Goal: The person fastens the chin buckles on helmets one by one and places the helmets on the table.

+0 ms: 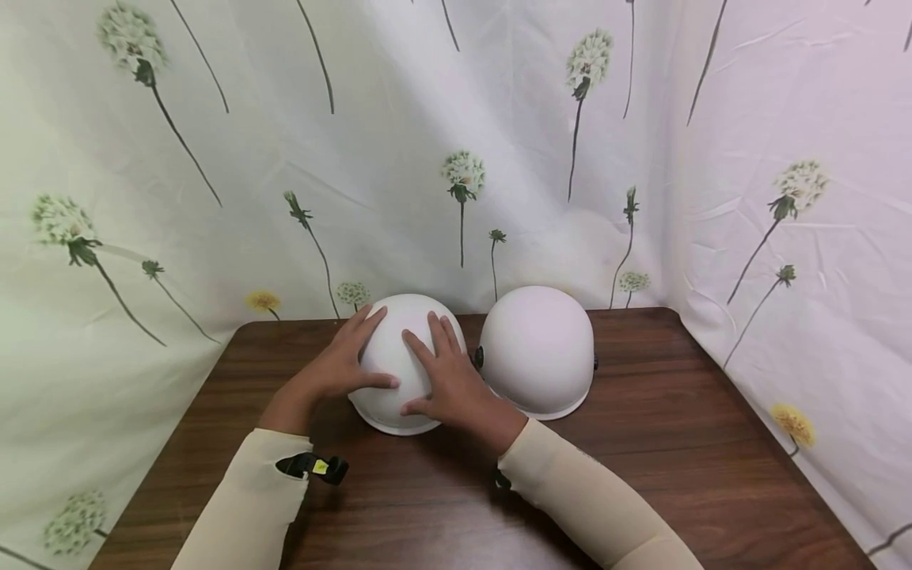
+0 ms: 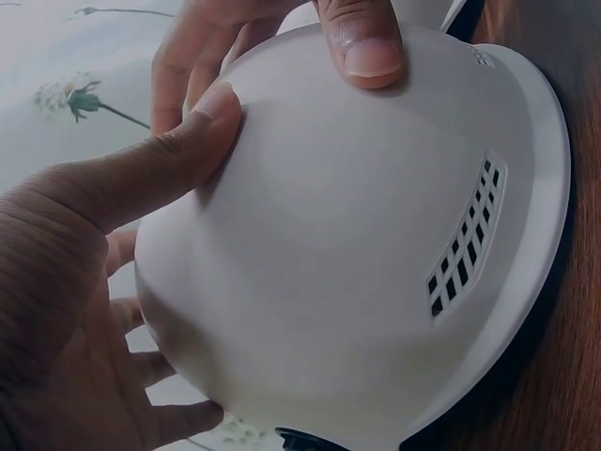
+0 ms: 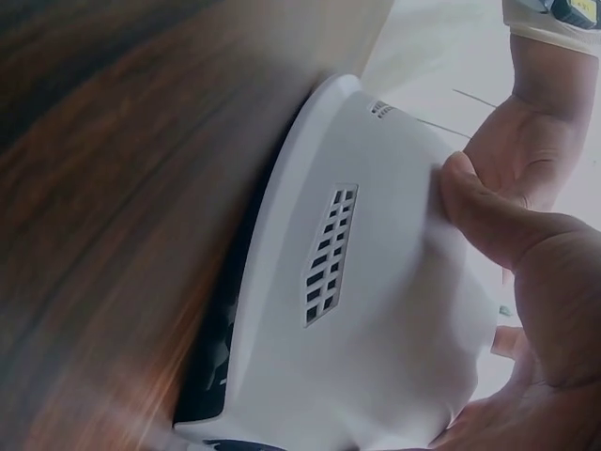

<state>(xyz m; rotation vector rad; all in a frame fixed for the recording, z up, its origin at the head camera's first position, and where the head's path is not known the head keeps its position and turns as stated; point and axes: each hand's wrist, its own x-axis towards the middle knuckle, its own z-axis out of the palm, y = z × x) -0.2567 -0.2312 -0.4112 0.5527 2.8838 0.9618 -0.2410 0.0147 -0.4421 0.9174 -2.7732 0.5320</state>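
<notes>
A white hard hat [image 1: 394, 342], dome upward, is between both hands at the far middle of the table. My left hand [image 1: 340, 362] grips its left side, fingers spread behind the dome and thumb on the near side. On the right side my right hand [image 1: 456, 381] holds the dome the same way. Slotted vents pierce the shell [image 2: 329, 207] above the rim. Dark inner parts [image 3: 211, 348] show beneath the rim in the right wrist view; whether the rim touches the wood all round I cannot tell.
A second white hard hat [image 1: 537, 348] stands dome up just right of the held one, with black fittings at its sides. The dark wooden table [image 1: 641, 459] ends at a white dandelion-printed cloth [image 1: 399, 158] hanging behind and at both sides.
</notes>
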